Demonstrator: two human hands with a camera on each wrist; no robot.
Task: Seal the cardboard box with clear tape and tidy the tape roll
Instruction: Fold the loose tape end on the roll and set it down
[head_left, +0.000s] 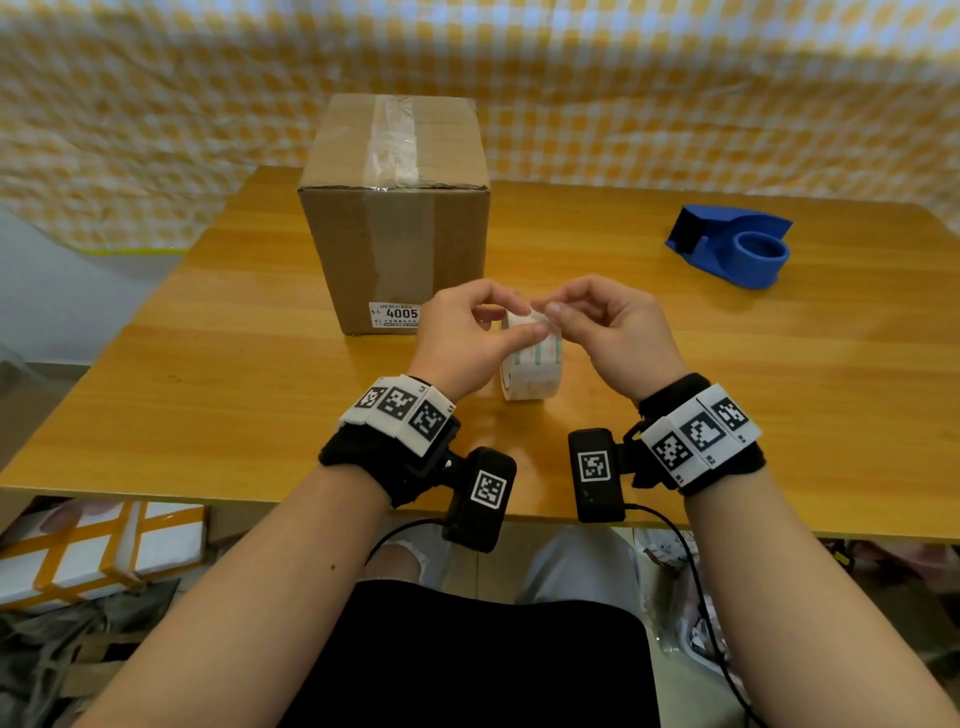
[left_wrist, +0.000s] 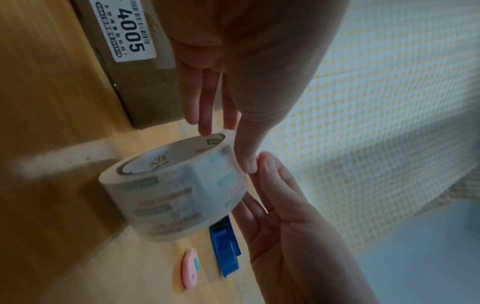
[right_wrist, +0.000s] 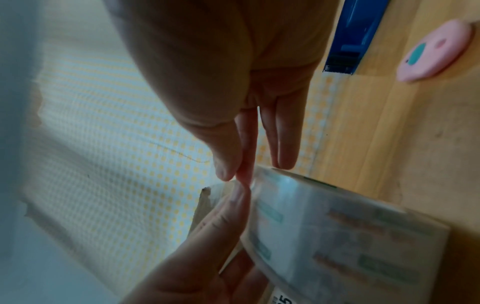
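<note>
A brown cardboard box (head_left: 395, 208) stands on the wooden table (head_left: 234, 364), with clear tape along its top seam. In front of it, a clear tape roll (head_left: 530, 374) stands on its edge. My left hand (head_left: 511, 319) grips the roll, fingers in the core and thumb on the outer face (left_wrist: 228, 148). At the roll's top, my right hand (head_left: 553, 306) pinches thumb and index finger together on the tape's loose end (right_wrist: 233, 176). The roll (left_wrist: 176, 189) shows printed green labels under its layers.
A blue tape dispenser (head_left: 732, 249) sits on the table at the right, with no roll on its hub. A small pink round cutter (right_wrist: 436, 53) lies near it. Yellow checked cloth (head_left: 675, 104) hangs behind the table. Boxes and bags lie on the floor.
</note>
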